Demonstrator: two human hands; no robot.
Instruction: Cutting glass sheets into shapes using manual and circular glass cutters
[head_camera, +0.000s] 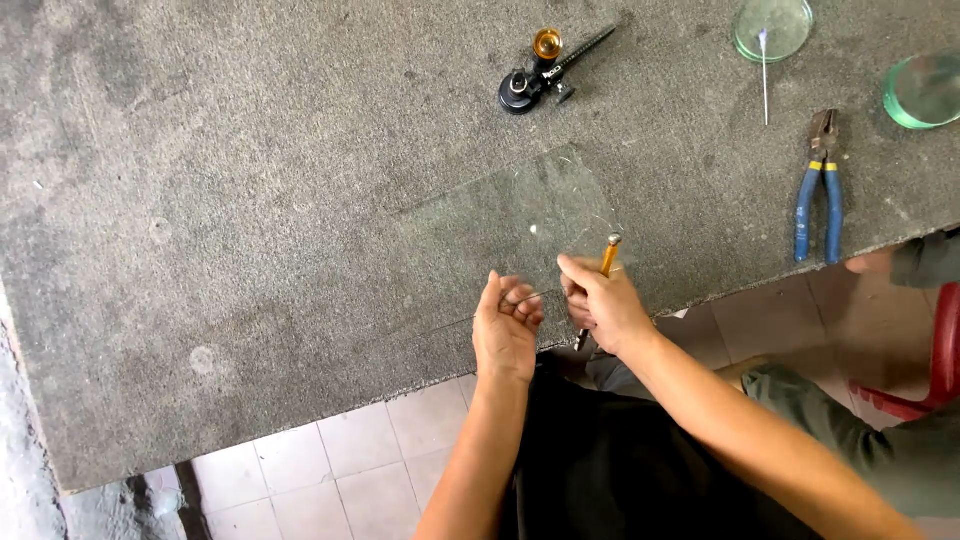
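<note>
Left hand (506, 322) curls on a clear glass sheet (520, 225) overhanging the grey felt counter (250, 200), steadying it, while right hand (600, 300) grips a yellow-handled glass cutter (603, 268).

- A wide desk (250, 200) covered in coarse grey felt-like carpet fills most of the view; its surface is mottled with paler worn patches.
- Below the desk's near edge lies a floor of pale square tiles (370, 460) with darker grout lines.
- Right of the desk's near corner, part of a red plastic chair (935, 360) shows.
- Even daylight, soft shadows.
</note>
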